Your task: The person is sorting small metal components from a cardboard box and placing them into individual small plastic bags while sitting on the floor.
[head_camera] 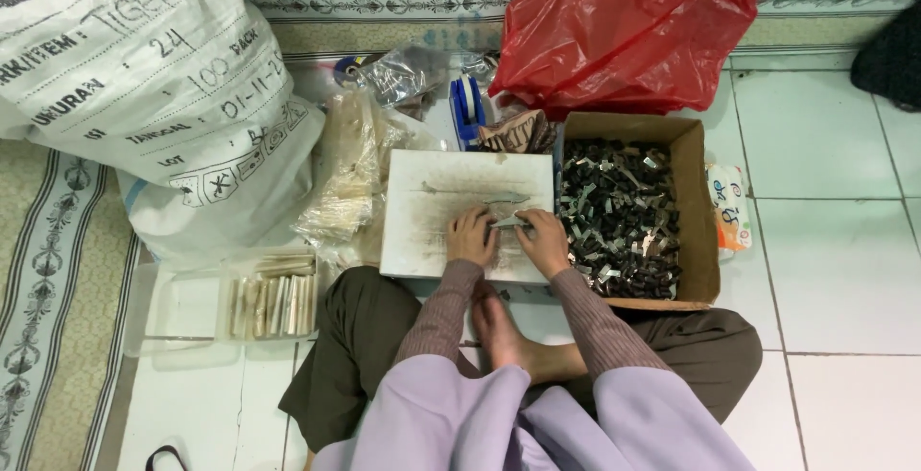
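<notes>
A: What is seen from the head camera at the hands?

B: Both hands are laid close together on a white board (pixel 432 204) that is propped over the lap. The left hand (pixel 471 236) is curled, fingers pressed down on the board's smudged surface. The right hand (pixel 542 241) is held just beside it, fingers bent. A small metal piece (pixel 506 223) is pinched between the two hands, right at the board's right-hand part.

A: Can it be told which fingers are closed on it?

B: Not exactly; the piece is small and partly hidden. It is gripped from both sides, and that much is shown.

A: What is placed around the board?

B: A cardboard box (pixel 693 204) filled with small dark and silvery metal pieces is set touching the board's right edge. Behind it, a red plastic bag (pixel 624 35) is slumped on the floor. A blue tape dispenser (pixel 465 108) is stood between the bag and the board. To the left, crumpled clear plastic bags (pixel 355 169) are heaped, and a large white woven sack (pixel 153 87) is leaned beyond them.

A: And nearer the knees?

B: A clear tray (pixel 173 313) holding a row of pale packed strips is rested on the tiled floor, left of the crossed legs.
</notes>
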